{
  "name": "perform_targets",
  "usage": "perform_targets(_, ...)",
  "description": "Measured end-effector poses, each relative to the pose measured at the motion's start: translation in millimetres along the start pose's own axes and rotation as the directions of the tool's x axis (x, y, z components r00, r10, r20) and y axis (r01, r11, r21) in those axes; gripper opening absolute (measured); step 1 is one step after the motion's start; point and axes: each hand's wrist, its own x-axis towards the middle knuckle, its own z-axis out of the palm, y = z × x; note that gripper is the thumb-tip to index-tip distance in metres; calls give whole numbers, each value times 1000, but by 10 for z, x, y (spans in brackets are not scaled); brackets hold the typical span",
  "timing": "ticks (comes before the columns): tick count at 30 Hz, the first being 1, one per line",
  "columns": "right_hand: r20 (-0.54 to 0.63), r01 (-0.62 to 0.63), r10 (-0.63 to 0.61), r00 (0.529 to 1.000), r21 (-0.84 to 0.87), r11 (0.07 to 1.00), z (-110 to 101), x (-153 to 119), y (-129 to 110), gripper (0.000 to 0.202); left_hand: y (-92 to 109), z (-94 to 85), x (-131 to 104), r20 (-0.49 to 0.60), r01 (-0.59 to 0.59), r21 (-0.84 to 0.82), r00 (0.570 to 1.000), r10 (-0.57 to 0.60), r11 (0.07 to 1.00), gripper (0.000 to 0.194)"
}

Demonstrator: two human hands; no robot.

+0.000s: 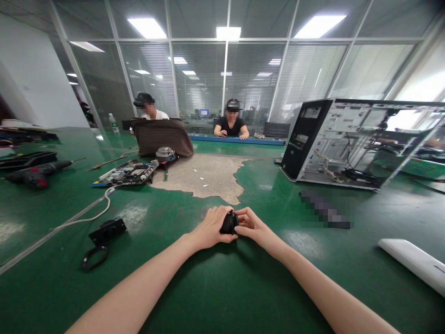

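Observation:
Both of my hands meet above the green tabletop (222, 287) in front of me. My left hand (212, 226) wraps round a small black rounded part (228, 224), thumb below and fingers above. From the other side, my right hand (251, 224) pinches the part's right edge, where a thin rim shows. Its exact kind is too small to tell, and fingers cover some of it. To the left lies a black boxy piece with a round opening (108, 231), and beside that rests a black ring (94, 257).
Left are a power drill (36, 172), a circuit board (127, 173) and a pale cable (104, 206). An opened computer case (333, 144) stands right, near a blurred dark slab (325, 209) and a white casing (413, 262). Two people sit beyond a brown cloth-covered object (162, 137).

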Motion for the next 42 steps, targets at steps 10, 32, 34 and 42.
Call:
perform_targets(10, -37, -5, 4, 999, -48, 999, 26, 20, -2, 30, 4, -4, 1, 5, 3, 0, 1000, -3, 1000, 60)
perform_targets(32, 21, 38, -39, 999, 57, 998, 8, -4, -26, 34, -18, 16, -5, 10, -31, 35, 999, 30, 999, 59)
perform_targets(34, 11, 41, -42, 999, 63, 997, 22, -11, -46, 32, -20, 17, -3, 8, -25, 38, 1000, 24, 999, 58)
perform_targets(42, -85, -8, 4, 996, -42, 999, 42, 22, 18, 30, -32, 26, 4, 17, -9, 45, 1000, 8, 999, 60)
